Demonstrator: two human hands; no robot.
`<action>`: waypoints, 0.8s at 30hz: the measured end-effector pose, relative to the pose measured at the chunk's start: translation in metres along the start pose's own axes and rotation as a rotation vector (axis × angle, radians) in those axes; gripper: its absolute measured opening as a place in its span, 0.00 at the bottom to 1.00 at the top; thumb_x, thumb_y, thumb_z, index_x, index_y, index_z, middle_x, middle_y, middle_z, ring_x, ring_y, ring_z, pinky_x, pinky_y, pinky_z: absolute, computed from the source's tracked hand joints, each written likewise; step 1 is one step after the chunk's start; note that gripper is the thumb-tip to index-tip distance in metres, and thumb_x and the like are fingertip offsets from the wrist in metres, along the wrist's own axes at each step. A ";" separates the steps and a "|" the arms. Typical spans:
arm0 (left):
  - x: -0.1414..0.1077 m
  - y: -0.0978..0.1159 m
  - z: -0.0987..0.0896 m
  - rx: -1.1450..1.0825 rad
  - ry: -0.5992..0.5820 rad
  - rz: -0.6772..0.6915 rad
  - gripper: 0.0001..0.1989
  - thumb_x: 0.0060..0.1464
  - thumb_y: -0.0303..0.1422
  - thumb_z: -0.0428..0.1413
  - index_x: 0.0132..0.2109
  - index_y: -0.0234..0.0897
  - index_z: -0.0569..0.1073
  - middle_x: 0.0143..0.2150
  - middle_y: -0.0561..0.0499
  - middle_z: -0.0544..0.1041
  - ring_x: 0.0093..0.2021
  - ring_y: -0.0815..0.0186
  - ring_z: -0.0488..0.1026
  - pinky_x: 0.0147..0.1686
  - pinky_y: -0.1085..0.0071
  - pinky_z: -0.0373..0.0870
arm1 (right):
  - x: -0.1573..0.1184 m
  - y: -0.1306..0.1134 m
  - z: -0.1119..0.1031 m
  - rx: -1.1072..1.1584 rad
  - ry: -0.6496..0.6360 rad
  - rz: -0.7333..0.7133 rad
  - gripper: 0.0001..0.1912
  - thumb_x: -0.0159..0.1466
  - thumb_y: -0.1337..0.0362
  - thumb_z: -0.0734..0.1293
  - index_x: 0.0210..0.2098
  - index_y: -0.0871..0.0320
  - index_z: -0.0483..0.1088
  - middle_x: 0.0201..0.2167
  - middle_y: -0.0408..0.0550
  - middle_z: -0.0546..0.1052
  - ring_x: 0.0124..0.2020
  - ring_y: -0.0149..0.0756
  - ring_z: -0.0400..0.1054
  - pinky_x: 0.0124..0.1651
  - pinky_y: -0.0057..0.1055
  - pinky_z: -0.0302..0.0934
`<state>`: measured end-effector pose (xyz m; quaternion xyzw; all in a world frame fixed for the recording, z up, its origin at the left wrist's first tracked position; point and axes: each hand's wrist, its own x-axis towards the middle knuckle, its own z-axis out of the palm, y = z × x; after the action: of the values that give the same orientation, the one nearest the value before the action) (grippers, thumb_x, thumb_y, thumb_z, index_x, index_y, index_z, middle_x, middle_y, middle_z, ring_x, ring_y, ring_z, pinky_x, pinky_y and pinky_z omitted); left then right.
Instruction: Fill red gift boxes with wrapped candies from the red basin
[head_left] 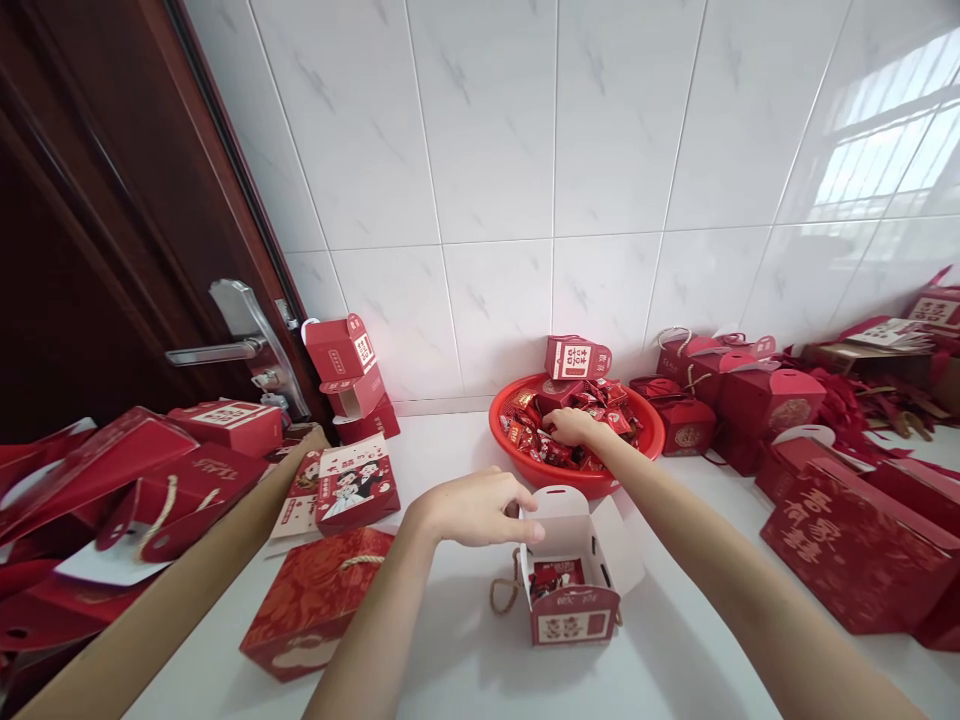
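A small red-and-white gift box stands on the white table in front of me with its lid flaps up. Red-wrapped pieces lie inside it, and a twine handle hangs off its left side. My left hand is at the box's left edge, thumb and fingers closed around the flap there. Behind the box is a red plastic basin heaped with wrapped candies. My right hand reaches into it, fingers bent down among the candies; what they pinch, if anything, is hidden.
A red box with rope handle and a couple-print box stand left. Beyond a cardboard edge lie more red boxes. Boxes are stacked by the door handle. More gift boxes crowd the right.
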<state>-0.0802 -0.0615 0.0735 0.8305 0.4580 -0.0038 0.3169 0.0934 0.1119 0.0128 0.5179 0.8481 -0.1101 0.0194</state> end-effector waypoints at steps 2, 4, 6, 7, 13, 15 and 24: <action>0.000 0.000 0.000 0.009 -0.003 0.001 0.19 0.56 0.41 0.54 0.25 0.39 0.55 0.20 0.59 0.52 0.22 0.70 0.51 0.25 0.68 0.47 | 0.004 -0.001 0.003 0.042 -0.015 0.029 0.18 0.69 0.57 0.67 0.56 0.57 0.69 0.55 0.53 0.73 0.51 0.42 0.71 0.52 0.45 0.69; 0.000 0.000 0.000 0.016 -0.002 0.002 0.19 0.57 0.42 0.53 0.25 0.39 0.55 0.21 0.59 0.53 0.23 0.70 0.51 0.25 0.68 0.47 | 0.006 -0.001 0.005 0.107 0.002 0.051 0.19 0.69 0.57 0.67 0.56 0.58 0.69 0.55 0.53 0.73 0.51 0.42 0.72 0.51 0.44 0.70; -0.001 0.000 0.000 0.024 0.000 0.013 0.19 0.57 0.41 0.53 0.25 0.39 0.55 0.20 0.59 0.52 0.23 0.70 0.52 0.25 0.69 0.48 | 0.005 0.000 0.003 0.200 0.065 0.047 0.16 0.69 0.58 0.68 0.53 0.59 0.71 0.52 0.52 0.75 0.49 0.41 0.72 0.51 0.44 0.70; -0.001 0.000 -0.001 0.029 0.001 0.021 0.19 0.57 0.41 0.53 0.25 0.39 0.55 0.20 0.59 0.52 0.23 0.71 0.52 0.25 0.69 0.49 | 0.003 0.002 0.002 0.256 0.117 0.039 0.13 0.68 0.60 0.68 0.50 0.60 0.74 0.50 0.52 0.77 0.49 0.42 0.73 0.52 0.42 0.69; -0.001 0.000 -0.001 0.046 0.008 0.018 0.17 0.58 0.42 0.52 0.25 0.38 0.60 0.20 0.58 0.56 0.23 0.70 0.55 0.26 0.70 0.51 | -0.028 0.018 -0.014 0.663 0.516 -0.024 0.16 0.67 0.62 0.63 0.47 0.61 0.78 0.45 0.53 0.82 0.45 0.43 0.76 0.47 0.34 0.69; 0.000 0.000 -0.001 0.058 0.009 0.019 0.17 0.58 0.42 0.52 0.25 0.38 0.60 0.20 0.58 0.56 0.23 0.70 0.55 0.26 0.70 0.51 | -0.044 0.024 -0.018 0.823 0.563 -0.079 0.18 0.64 0.57 0.66 0.47 0.61 0.78 0.45 0.54 0.82 0.42 0.41 0.77 0.43 0.33 0.70; 0.005 -0.002 -0.001 0.065 0.007 0.036 0.15 0.56 0.41 0.55 0.27 0.37 0.65 0.22 0.57 0.62 0.24 0.70 0.60 0.26 0.71 0.53 | -0.118 0.012 -0.029 1.179 0.290 -0.413 0.18 0.52 0.55 0.78 0.38 0.58 0.79 0.35 0.49 0.82 0.36 0.38 0.76 0.43 0.35 0.70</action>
<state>-0.0791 -0.0566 0.0719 0.8484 0.4439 -0.0100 0.2881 0.1612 0.0203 0.0567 0.2772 0.7215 -0.4883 -0.4053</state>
